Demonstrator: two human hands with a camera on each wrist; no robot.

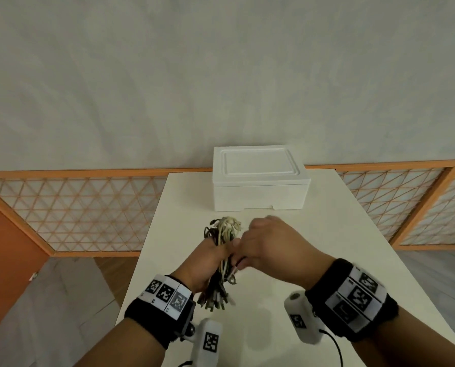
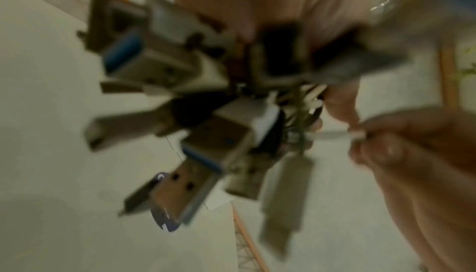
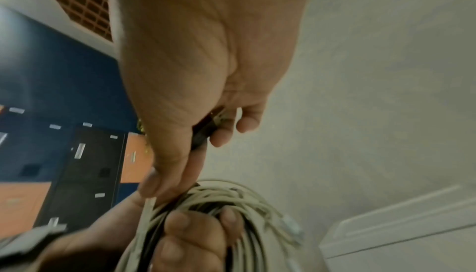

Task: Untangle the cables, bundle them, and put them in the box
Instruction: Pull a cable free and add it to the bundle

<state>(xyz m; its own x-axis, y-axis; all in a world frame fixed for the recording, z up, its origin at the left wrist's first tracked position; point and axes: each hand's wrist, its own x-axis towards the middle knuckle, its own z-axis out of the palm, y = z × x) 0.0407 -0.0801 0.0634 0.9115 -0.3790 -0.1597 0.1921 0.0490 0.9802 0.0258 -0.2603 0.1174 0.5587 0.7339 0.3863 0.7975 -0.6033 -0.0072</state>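
**Cables gripped in both hands above the table**

Table [image 1: 327, 247] first, pale and wide, running away from the person toward the lattice screen [image 1: 88, 207] along the far wall. Box [image 1: 258, 181] sits at twelve o'clock on that table, white foam, lid on, well apart from the hands.

Down to the action: the cable bundle [image 1: 222, 250], a folded hank of dark and white cords, is held above the tabletop, loops pointing to twelve o'clock, connector ends [image 2: 185, 134] fanning out at six. The left wrist view shows those plugs close, badly blurred, some with blue inserts.

Left hand [image 1: 208, 263] is wrapped right round the middle of the bundle, fingers [image 3: 195, 235] curled over the cords, a firm fist grip. Right hand [image 1: 268, 245] comes in from three o'clock, touching the bundle just beside the left; thumb and forefinger pinch a thin pale strand [image 3: 148, 209] against the cords, and the remaining fingers curl round a small dark plug [image 3: 203, 132] tucked in the palm.

Both wrists carry black bands with printed markers.
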